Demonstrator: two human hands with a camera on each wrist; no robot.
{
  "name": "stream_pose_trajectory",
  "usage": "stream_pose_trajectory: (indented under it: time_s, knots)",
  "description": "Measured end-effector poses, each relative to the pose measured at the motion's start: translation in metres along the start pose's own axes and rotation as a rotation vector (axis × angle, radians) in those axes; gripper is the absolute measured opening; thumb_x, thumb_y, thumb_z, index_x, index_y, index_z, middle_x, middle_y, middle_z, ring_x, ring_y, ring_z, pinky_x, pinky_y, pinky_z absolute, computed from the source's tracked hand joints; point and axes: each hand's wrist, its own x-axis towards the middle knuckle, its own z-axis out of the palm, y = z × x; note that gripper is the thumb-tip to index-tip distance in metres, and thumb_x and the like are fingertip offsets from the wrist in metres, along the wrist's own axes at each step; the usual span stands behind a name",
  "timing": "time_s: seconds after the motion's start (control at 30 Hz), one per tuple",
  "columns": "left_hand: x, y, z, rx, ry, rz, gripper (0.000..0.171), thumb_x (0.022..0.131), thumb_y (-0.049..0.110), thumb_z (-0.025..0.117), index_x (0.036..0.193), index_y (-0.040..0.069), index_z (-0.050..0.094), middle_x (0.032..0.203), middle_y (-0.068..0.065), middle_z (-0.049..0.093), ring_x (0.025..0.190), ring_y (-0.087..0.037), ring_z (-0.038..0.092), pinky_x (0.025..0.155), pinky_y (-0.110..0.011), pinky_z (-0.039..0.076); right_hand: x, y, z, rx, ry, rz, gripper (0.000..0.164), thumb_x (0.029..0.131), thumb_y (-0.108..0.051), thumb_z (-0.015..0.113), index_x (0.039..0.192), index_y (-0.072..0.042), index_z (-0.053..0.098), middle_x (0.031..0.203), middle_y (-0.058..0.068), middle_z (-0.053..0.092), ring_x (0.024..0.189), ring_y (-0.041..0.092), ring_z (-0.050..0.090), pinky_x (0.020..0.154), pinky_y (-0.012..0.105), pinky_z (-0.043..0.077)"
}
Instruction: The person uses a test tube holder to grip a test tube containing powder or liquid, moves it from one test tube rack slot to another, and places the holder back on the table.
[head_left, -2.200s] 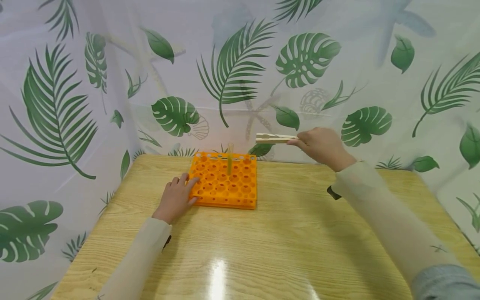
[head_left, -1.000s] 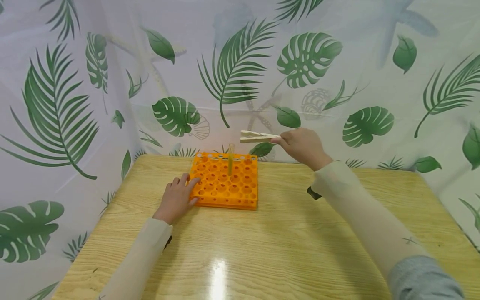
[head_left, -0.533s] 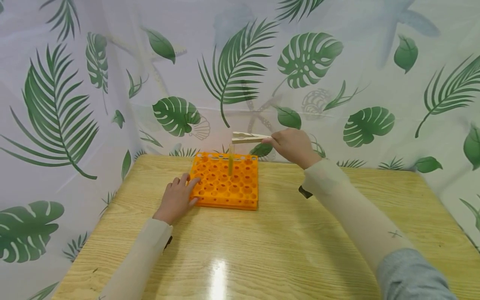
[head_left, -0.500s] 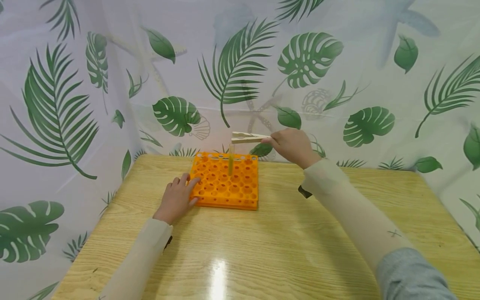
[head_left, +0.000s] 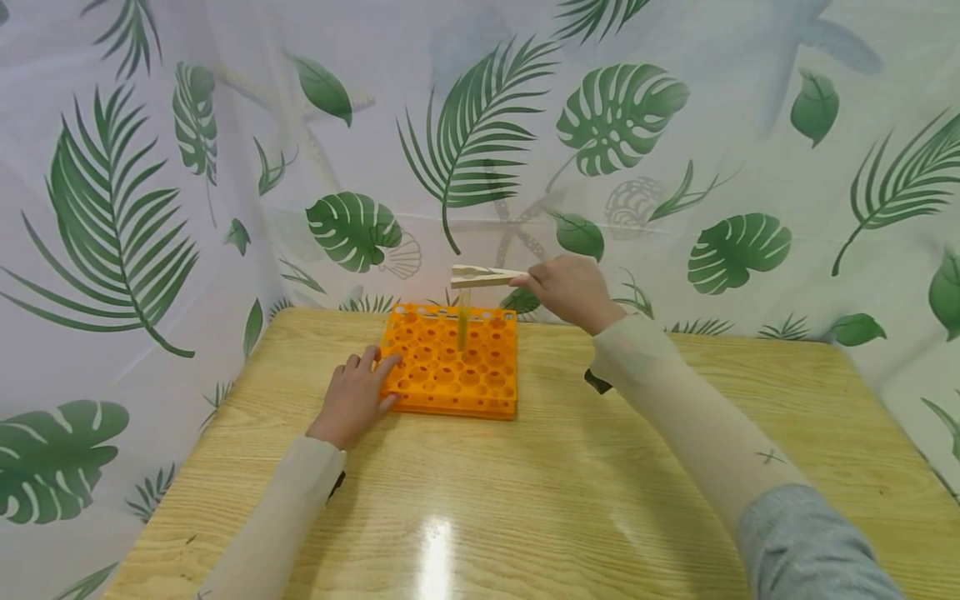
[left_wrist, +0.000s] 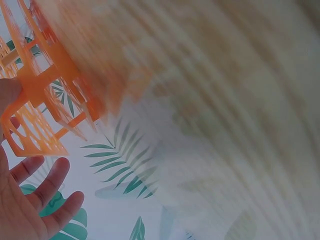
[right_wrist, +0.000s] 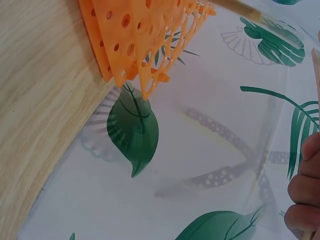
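An orange test tube rack point(head_left: 450, 407) stands near the table's back edge. My left hand point(head_left: 351, 398) holds its left end, with thumb point(left_wrist: 7, 92) and index finger against the frame and the other fingers spread away. One test tube point(head_left: 462, 333) with yellow liquid is upright in the rack; its clear upper end point(right_wrist: 282, 34) also shows in the right wrist view. My right hand point(head_left: 572, 290) grips a wooden test tube clamp point(head_left: 491, 277), held level. The clamp's tip is at the tube's top; whether it grips the glass I cannot tell.
The wood-grain table point(head_left: 480, 500) runs up to a white leaf-print cloth point(head_left: 660, 167) behind the rack and along the sides. In the left wrist view a blurred pale sleeve point(left_wrist: 225, 100) covers much of the frame.
My right hand has moved left with the clamp, from right of the rack until its tip overlaps the tube's top. The left hand, rack and tube have stayed in place.
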Motion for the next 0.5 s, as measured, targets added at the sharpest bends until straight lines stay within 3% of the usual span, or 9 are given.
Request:
stream_pose_trajectory:
  time_s: [0.3,0.5]
  knots:
    - [-0.0003,-0.0017,0.0010,-0.010,0.005,0.013,0.056,0.086,0.038,0.066,0.135,0.018,0.046,0.123,-0.014,0.045,0.093,-0.030,0.049,0.078,-0.044,0.046,0.0017,-0.0019,0.0057,0.022,-0.019,0.000,0.052,0.094,-0.048,0.048,0.057,-0.012,0.052,0.046,0.000,0.038,0.040,0.016,0.040,0.046,0.031,0.041]
    - [-0.0008,-0.0018,0.0001,-0.008,0.010,0.018,0.056,0.086,0.038,0.067,0.134,0.018,0.047,0.123,-0.014,0.045,0.092,-0.030,0.049,0.077,-0.043,0.046,0.0019,-0.0021,0.0076,0.041,-0.032,0.001,0.052,0.094,-0.048,0.047,0.058,-0.011,0.053,0.046,0.000,0.038,0.041,0.016,0.040,0.047,0.030,0.041]
